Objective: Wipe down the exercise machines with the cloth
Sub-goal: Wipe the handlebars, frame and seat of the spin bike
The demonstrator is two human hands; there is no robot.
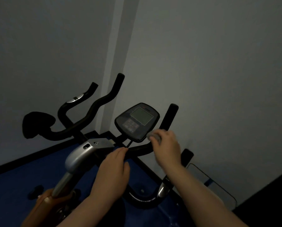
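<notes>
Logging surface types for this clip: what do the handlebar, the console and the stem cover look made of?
The handlebar looks wrapped in matte black foam or rubber, with no sheen. The console looks like glossy black plastic around a flat grey screen. The stem cover looks like silver painted metal or plastic; its smooth highlights leave that open. The right hand holds a pale cloth, too blurred to judge.
</notes>
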